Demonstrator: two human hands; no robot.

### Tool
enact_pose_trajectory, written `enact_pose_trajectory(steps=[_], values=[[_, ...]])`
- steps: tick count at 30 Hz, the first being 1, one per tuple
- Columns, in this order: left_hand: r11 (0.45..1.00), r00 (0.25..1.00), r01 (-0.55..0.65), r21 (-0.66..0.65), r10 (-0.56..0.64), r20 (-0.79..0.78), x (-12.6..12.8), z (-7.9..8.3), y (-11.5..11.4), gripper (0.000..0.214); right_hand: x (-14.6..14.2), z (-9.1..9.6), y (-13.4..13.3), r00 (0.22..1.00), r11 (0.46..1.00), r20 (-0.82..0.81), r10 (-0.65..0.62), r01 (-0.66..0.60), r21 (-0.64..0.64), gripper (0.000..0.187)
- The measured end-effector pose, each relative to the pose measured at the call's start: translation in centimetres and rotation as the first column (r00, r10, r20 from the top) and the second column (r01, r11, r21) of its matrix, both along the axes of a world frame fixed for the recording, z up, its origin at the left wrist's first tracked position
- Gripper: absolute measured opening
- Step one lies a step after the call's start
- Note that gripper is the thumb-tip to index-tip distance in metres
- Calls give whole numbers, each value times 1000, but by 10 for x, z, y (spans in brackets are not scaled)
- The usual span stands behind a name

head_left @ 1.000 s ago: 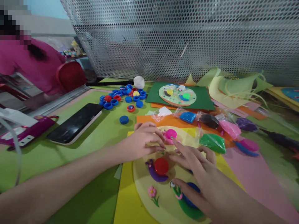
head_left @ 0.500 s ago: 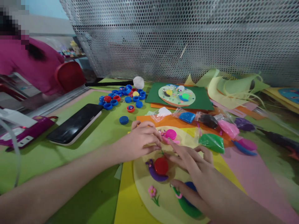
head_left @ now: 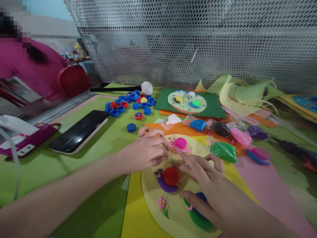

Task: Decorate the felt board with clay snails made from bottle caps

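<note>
My left hand (head_left: pixel 146 150) rests at the upper left of a pale yellow paper circle (head_left: pixel 151 195), fingers loosely bent and slightly apart, holding nothing I can see. Spread fingers on my right hand (head_left: pixel 206 178) touch the circle, beside a small green clay stem (head_left: pixel 171 161). Its index tip is near a pink clay snail (head_left: pixel 181 143) with a bottle-cap shell. Between the hands and a little lower is a purple clay snail (head_left: pixel 165 185) with a red cap. My right hand partly covers a green snail (head_left: pixel 199 218) with a blue cap. A pink clay flower (head_left: pixel 161 202) lies lower left.
Blue and red bottle caps (head_left: pixel 121 109) cluster at the back left, near a phone (head_left: pixel 80 132) and a purple power strip (head_left: pixel 37 138). Bags of clay (head_left: pixel 224 152) line the right. Behind stand a finished-looking disc (head_left: pixel 187 102) and a perforated metal panel (head_left: pixel 173 43).
My left hand has drawn back slightly to the left, away from the green stem. My right hand has barely moved.
</note>
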State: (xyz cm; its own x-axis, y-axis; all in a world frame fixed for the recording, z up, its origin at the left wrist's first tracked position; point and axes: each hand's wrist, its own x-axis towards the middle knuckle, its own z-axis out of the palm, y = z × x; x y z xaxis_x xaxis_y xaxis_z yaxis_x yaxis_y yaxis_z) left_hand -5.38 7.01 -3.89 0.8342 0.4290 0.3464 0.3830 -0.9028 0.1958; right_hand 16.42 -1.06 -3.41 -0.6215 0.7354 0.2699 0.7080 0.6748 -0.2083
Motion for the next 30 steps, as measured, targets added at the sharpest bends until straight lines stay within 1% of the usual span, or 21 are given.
enact_pose_trajectory(steps=[4,8,13,19,26,30], values=[[998,999,-22,62,25,-38,-1,3,-1,12,0,-1,0,1000,1000,21,-5,5,20,51],[992,998,-46,114,49,-25,-3,8,-3,17,1,1,2,1000,1000,22,6,-7,31,51],[985,997,-62,162,68,-29,-3,10,-4,14,4,3,2,999,999,31,-12,11,34,53],[988,996,-62,143,70,-49,-2,10,-6,13,1,2,3,999,1000,34,18,-19,11,54],[989,994,-70,134,81,-78,-4,10,-5,16,-1,3,3,998,999,64,24,-27,40,56],[992,995,-33,125,45,-90,-4,12,-8,18,1,4,2,997,999,72,31,-32,13,56]])
